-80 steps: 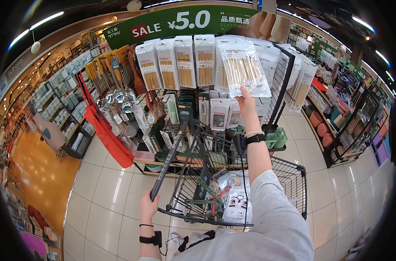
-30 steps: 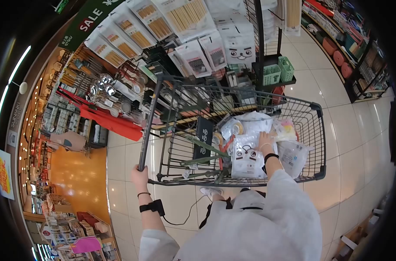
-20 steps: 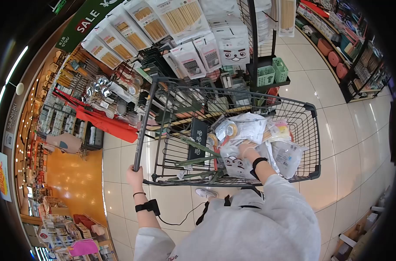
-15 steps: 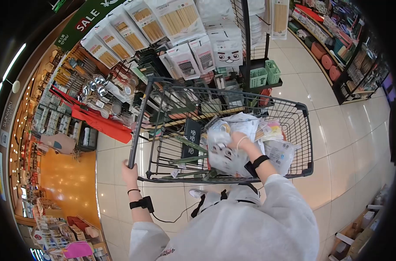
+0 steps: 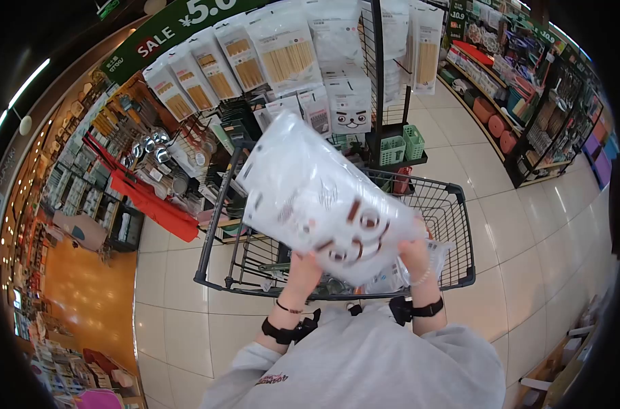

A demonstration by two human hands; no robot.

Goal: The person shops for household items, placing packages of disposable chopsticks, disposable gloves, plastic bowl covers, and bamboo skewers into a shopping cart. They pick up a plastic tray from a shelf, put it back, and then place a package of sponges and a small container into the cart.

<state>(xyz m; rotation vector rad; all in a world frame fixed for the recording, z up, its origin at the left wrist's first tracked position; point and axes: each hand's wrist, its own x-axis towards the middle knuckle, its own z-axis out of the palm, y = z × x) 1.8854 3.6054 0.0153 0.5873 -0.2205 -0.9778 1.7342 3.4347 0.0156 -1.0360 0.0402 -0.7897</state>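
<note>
Both my hands hold up a white plastic package [image 5: 310,184] printed with a cartoon face, tilted above the shopping cart [image 5: 471,269]. My left hand [image 5: 303,273] is closed at its lower left edge, with the fingers partly hidden behind it. At the printed end, my right hand [image 5: 413,255] grips the package near its right corner. Below, the cart's wire basket contains other clear-wrapped packages [image 5: 438,258], largely covered by the one I hold. On the rack ahead hangs a similar face-printed package [image 5: 351,112].
Packs of wooden chopsticks or skewers [image 5: 286,51] hang on the display in front. Green plastic baskets [image 5: 393,150] sit on a low shelf beyond the cart. Red aprons or cloths [image 5: 149,204] hang to the left, and another stocked rack [image 5: 548,116] stands across the aisle.
My left hand has left the cart's handle and now holds the package. The face-printed package has risen out of the cart in my right hand and is now held between both hands.
</note>
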